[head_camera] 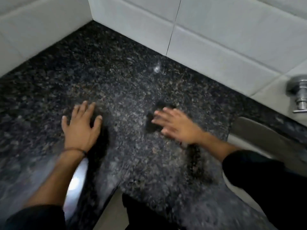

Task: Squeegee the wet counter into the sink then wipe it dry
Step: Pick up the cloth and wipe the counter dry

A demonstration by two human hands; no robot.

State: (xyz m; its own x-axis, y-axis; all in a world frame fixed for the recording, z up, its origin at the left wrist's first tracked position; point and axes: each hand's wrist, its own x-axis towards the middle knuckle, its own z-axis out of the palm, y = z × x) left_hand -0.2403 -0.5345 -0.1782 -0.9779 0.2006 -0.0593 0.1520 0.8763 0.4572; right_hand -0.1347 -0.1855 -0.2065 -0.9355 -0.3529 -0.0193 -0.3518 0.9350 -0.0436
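Observation:
A dark speckled granite counter [126, 77] fills most of the head view and runs into a tiled corner. My left hand [81, 127] lies flat on it with the fingers spread and holds nothing; a thin band circles the wrist. To its right, my right hand [176, 123] hovers just over the stone, fingers apart, empty and blurred by motion. The edge of the sink [259, 135] shows at the right, beside my right forearm. No squeegee or cloth is in view. A small shiny wet spot [157, 68] sits near the back wall.
White wall tiles [216, 39] stand behind and to the left of the counter. A chrome tap fitting [299, 92] juts from the wall at the far right above the sink. The counter's front edge [106, 193] drops to a pale floor below.

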